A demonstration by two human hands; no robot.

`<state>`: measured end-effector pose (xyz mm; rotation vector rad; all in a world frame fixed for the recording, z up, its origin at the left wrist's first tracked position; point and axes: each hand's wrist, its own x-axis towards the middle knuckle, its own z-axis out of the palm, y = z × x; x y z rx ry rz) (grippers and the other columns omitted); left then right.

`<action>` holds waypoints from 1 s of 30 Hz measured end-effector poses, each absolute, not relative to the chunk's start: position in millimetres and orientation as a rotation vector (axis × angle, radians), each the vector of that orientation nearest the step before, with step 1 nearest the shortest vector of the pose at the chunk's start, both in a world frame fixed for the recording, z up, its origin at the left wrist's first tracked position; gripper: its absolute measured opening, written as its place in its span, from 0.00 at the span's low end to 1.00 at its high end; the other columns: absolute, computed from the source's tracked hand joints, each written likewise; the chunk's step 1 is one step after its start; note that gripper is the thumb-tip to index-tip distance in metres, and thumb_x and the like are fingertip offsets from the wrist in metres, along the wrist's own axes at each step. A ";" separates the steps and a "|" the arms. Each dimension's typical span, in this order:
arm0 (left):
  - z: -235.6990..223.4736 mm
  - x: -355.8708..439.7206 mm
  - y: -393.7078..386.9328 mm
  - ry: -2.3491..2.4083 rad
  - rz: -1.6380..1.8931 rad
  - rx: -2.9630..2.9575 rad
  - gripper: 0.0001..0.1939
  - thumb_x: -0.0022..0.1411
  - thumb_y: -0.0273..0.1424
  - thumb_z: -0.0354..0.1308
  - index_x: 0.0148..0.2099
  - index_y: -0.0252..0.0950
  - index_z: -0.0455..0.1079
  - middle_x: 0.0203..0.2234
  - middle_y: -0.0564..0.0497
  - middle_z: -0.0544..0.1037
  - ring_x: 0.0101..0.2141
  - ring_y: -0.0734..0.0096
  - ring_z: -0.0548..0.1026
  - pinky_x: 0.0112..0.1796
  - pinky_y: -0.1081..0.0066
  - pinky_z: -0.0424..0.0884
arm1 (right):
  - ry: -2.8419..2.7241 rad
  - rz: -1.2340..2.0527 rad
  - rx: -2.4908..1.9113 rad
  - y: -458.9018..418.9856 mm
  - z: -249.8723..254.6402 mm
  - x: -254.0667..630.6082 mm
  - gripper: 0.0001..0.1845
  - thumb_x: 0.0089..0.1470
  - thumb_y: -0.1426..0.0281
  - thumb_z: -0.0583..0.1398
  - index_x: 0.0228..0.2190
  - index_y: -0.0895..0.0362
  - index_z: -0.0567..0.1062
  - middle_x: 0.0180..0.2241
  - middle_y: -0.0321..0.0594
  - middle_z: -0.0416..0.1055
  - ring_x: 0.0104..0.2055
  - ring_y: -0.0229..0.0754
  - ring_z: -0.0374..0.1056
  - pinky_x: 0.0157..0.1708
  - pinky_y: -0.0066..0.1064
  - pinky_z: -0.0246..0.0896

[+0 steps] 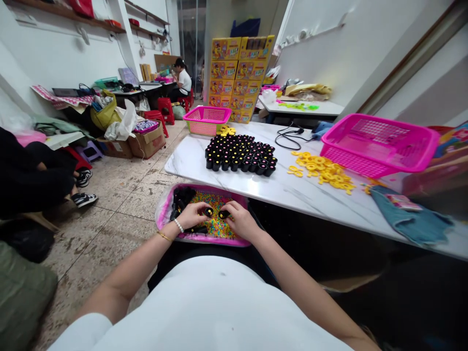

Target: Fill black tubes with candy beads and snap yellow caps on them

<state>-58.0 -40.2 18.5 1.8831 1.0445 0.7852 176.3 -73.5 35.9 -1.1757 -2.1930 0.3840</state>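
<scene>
Beads (208,196) in mixed colours fill much of the pink tray (219,241), and right over them both hands are busy! The left hand (192,216) pinches a yellow-centred cup (208,212), black-walled, between thumb and fingers; the right hand (239,218) pinches a second black cup (223,214) just beside it, the two apart.

And the tally? Up on the marble-patterned table (292,195), a big crowd of black cups (239,153) stands packed together, yellow or pink dots in their tops; I'd call those the finished share. Left over, by my reading: the pair in hand plus loose black pieces (183,197) heaped at the tray's left side. How many, I can't tell; they overlap.

Now the lettering! Behind the table, stacked yellow cartons (222,69) carry a repeated cartoon print and colourful letters, a large "A" apparently among them, the rest too blurred to read. On the blue cloth (409,222), a small packet (403,203) has print too tiny to make out.
</scene>
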 end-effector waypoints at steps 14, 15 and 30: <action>23.7 -57.3 -44.1 1.118 0.705 1.973 0.19 0.49 0.29 0.65 0.46 0.34 0.76 0.34 0.51 0.80 0.33 0.71 0.73 0.37 0.73 0.69 | -2.147 0.363 -1.198 -68.8 13.5 176.6 0.20 0.45 0.82 0.57 0.40 0.54 0.73 0.41 0.43 0.70 0.46 0.45 0.67 0.49 0.37 0.65; 23.8 -57.5 -44.1 1.119 0.700 1.976 0.19 0.49 0.29 0.65 0.46 0.34 0.76 0.34 0.51 0.80 0.33 0.71 0.73 0.37 0.73 0.69 | -2.141 0.366 -1.198 -68.8 12.7 176.5 0.20 0.45 0.82 0.57 0.40 0.55 0.73 0.41 0.43 0.70 0.46 0.44 0.68 0.49 0.36 0.65; 20.3 -57.7 -43.0 1.142 0.663 1.996 0.20 0.50 0.30 0.66 0.47 0.33 0.75 0.30 0.53 0.78 0.28 0.74 0.70 0.33 0.74 0.66 | -2.018 0.486 -1.225 -69.3 11.6 177.4 0.18 0.43 0.82 0.57 0.37 0.55 0.76 0.39 0.43 0.71 0.44 0.45 0.68 0.48 0.38 0.63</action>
